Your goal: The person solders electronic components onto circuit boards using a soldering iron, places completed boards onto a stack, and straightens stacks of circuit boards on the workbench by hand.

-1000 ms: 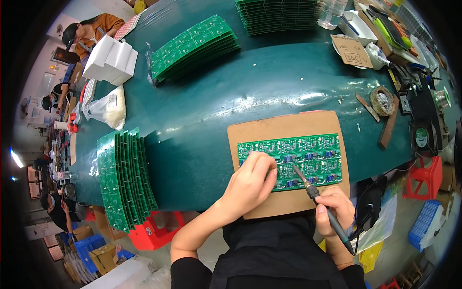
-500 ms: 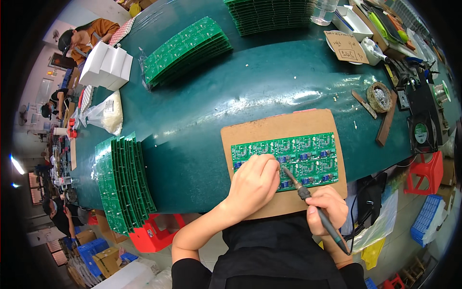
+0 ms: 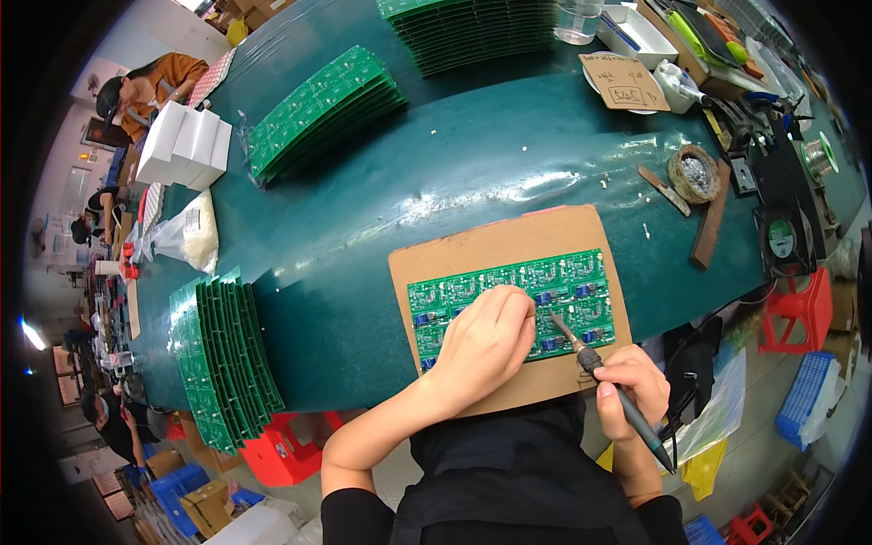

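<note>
A green circuit board panel (image 3: pixel 581 268) with several blue parts lies on a brown cardboard sheet (image 3: pixel 454 255) in front of me. My right hand (image 3: pixel 636 381) grips a soldering iron (image 3: pixel 589 360) like a pen, its tip down at the panel's right half. Over the middle of the panel, my left hand (image 3: pixel 486 341) is closed with fingertips pinched together near the iron's tip. Whatever those fingers hold, if anything, is too small or hidden to make out. Part of the panel is covered by the left hand.
Stacks of green boards stand at left (image 3: pixel 222 363), far left (image 3: pixel 327 113) and at the back (image 3: pixel 472 36). On the right are a round tin (image 3: pixel 693 174), wooden strips (image 3: pixel 710 218) and a solder spool (image 3: pixel 817 156). White boxes (image 3: pixel 186 145) stand far left. Co-workers sit beyond.
Both hands have moved rightward along the panel, and the iron's tip now points at a spot further right. The whole view has shifted slightly, with the table things appearing further left.
</note>
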A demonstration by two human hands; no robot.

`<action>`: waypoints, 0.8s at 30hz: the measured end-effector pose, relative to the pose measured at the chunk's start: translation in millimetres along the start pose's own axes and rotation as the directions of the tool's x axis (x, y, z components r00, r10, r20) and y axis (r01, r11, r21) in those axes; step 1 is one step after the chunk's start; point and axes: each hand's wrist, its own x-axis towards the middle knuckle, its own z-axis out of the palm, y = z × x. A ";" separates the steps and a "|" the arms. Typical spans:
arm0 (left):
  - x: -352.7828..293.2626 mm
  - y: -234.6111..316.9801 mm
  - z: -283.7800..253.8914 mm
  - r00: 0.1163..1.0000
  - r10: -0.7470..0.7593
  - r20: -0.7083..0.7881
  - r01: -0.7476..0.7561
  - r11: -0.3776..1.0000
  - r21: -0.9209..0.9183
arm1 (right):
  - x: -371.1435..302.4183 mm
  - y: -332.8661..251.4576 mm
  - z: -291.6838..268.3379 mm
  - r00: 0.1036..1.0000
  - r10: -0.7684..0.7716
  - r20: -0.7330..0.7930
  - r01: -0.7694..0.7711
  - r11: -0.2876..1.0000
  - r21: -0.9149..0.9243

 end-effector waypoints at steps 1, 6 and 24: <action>0.0 -0.7 1.4 1.000 0.001 0.003 -0.001 1.000 0.001 | 0.5 0.5 0.8 1.000 0.004 0.009 -0.004 1.000 0.003; 1.0 2.4 7.0 0.999 -0.018 0.038 0.015 0.997 0.079 | 1.9 6.1 1.2 1.000 -0.003 0.024 0.002 1.000 0.014; 28.2 22.7 20.1 0.997 -0.007 0.083 0.009 0.999 -0.033 | 1.8 17.2 -36.7 0.997 -0.027 -0.077 0.026 0.999 -0.021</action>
